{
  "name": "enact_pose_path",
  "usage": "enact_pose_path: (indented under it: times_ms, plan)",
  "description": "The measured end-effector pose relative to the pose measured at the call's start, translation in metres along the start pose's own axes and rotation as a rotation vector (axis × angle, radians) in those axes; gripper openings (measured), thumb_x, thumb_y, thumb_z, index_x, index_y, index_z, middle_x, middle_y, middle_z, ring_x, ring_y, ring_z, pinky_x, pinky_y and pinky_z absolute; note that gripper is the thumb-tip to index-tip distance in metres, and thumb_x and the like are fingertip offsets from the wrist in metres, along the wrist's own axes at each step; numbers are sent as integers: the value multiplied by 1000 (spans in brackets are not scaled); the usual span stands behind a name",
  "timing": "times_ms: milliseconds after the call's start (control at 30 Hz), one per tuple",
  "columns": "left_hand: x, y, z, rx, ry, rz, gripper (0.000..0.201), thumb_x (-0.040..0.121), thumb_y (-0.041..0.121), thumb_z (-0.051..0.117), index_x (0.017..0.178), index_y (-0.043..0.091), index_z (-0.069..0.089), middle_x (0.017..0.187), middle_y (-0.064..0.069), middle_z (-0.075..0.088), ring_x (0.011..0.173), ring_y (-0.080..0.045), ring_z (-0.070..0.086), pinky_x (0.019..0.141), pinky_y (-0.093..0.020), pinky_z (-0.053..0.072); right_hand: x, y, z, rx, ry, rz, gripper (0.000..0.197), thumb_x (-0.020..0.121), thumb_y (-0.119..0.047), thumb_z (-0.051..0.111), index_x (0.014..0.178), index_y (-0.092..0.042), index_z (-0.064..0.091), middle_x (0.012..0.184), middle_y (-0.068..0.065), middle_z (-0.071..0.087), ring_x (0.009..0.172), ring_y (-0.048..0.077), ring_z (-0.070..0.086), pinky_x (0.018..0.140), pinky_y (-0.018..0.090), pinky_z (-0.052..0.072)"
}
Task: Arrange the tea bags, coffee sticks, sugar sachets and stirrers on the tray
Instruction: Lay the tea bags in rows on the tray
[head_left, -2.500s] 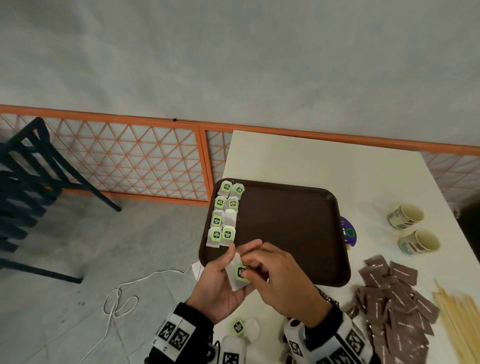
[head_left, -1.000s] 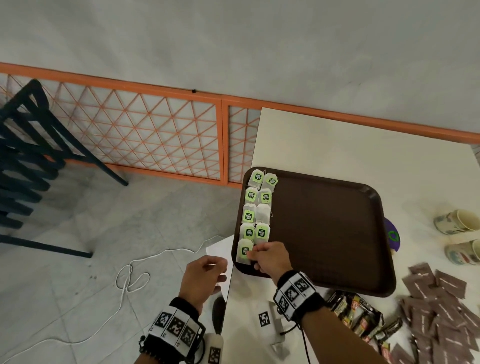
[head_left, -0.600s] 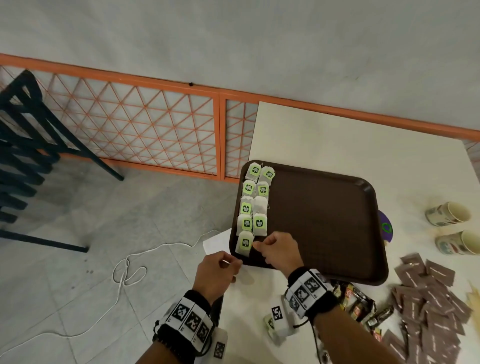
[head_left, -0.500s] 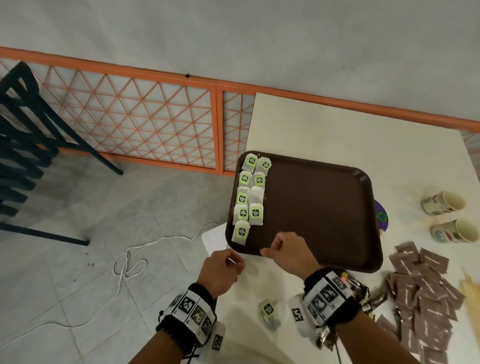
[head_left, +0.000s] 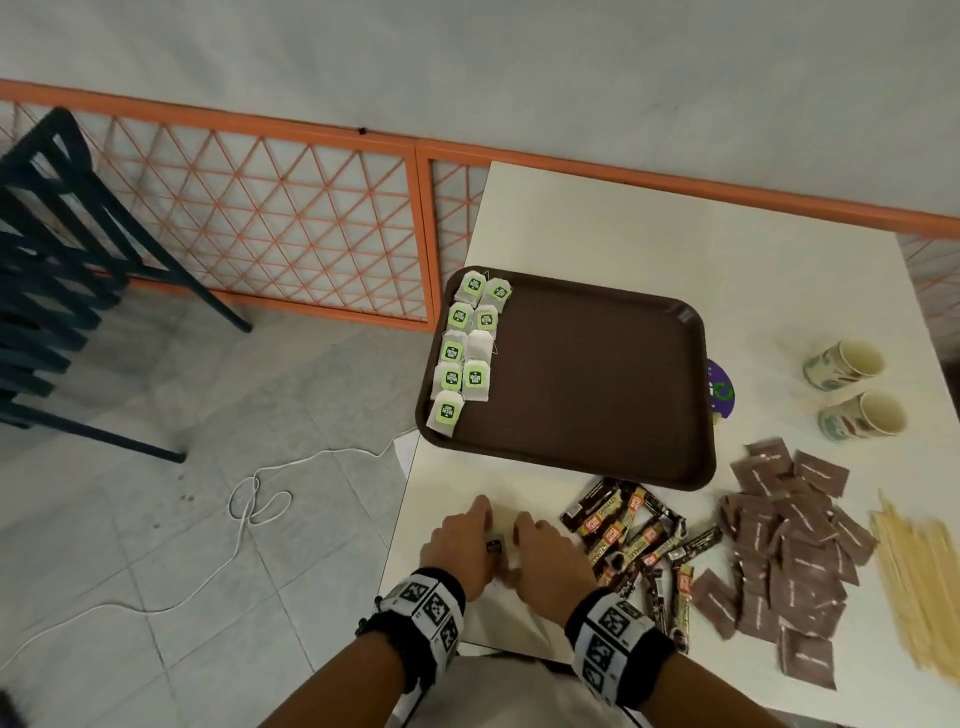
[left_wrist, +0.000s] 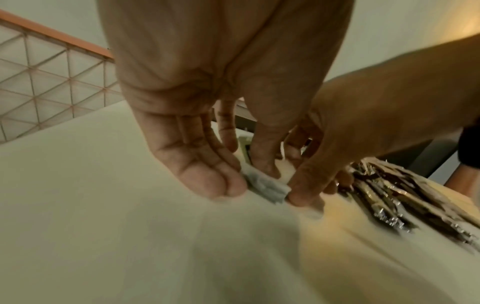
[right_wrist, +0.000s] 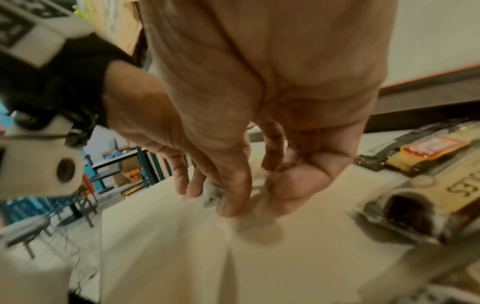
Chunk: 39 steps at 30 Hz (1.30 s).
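Left hand (head_left: 460, 540) and right hand (head_left: 545, 558) — both pinching one loose tea bag (left_wrist: 265, 185) on the table (head_left: 675, 249), just short of the tray's (head_left: 691, 364) near rim. Tea bags (head_left: 462, 353) — double column along tray's left edge, long axes near-to-far.

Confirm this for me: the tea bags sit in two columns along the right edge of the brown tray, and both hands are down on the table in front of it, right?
One thing is off: in the head view the tea bags line the left edge of the brown tray, not the right. The left hand and right hand are indeed on the table in front of it.
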<state>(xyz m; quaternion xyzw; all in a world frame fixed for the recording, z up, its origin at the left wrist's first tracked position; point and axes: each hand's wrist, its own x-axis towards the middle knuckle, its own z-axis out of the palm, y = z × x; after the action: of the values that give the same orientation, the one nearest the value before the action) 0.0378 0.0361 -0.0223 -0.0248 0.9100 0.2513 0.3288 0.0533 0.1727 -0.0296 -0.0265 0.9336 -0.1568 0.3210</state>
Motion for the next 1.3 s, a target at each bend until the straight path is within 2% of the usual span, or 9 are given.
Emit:
enact_pose_path:
  times_ms: [100,267,467,633,733,900,1067,1167,1300]
  plan:
    - [0,-1,2,6,7,21,27,85,28,63,109,23,54,110,-4,60,99,-30,60,81,-38,49,4,3,-12,-8,-60,-30,46,82,-50,67,108,-16,53,110,5,49,102,29,58,83,40,49]
    - [5,-11,-3,-179,21,17,14,81,21,69,94,17,70,96,-6,70,89,-26,65,78,-32,54,8,9,-25,458,-104,-41,44,64,-45,82,86,-20,54,76,-6,59,65,12,55,57,27,45]
    - [6,-14,-25,-624,-9,-20,19,93,7,58,83,12,74,75,-1,70,64,-17,67,62,-30,54,8,8,-50,723,115,-6,16,83,-10,68,93,-20,60,61,-6,49,49,2,42,49,13,37]
    - [-7,2,-59,-778,-28,147,22,98,4,51,100,10,73,86,-4,66,68,-16,69,65,-27,57,5,9,-73,819,204,-134,26,85,-2,58,99,-24,57,79,6,57,61,10,51,61,31,48]
    - [-11,11,-76,-817,-52,182,25,90,3,65,112,15,65,79,-9,63,67,-23,71,65,-30,57,5,5,-81,877,251,-162,36,85,0,62,109,-26,57,92,6,67,65,5,58,63,18,49]
    - [-7,16,-94,-601,-130,184,46,78,10,80,116,19,55,70,-8,65,57,-21,69,59,-29,56,-2,-6,-91,939,90,-254,41,89,-5,65,123,-25,55,91,6,73,68,11,65,62,19,50]
    - [-3,12,-104,-480,-123,202,18,81,19,78,96,17,68,73,-8,71,57,-16,68,58,-25,57,-2,-13,-96,906,-16,-252,39,91,-12,67,125,-26,54,90,5,76,78,19,69,69,24,54]
    - [2,5,-107,-384,-127,187,15,81,23,78,88,13,71,78,-8,74,60,-14,68,61,-25,56,0,-17,-92,992,-39,-166,26,96,-16,60,120,-25,59,92,14,74,85,27,70,77,33,60]
    - [10,-5,-108,-346,-92,194,10,81,25,77,83,16,72,79,-4,73,65,-10,63,58,-22,54,4,-25,-87,919,-67,-120,12,93,-25,65,96,-18,73,82,2,72,70,10,66,69,22,57]
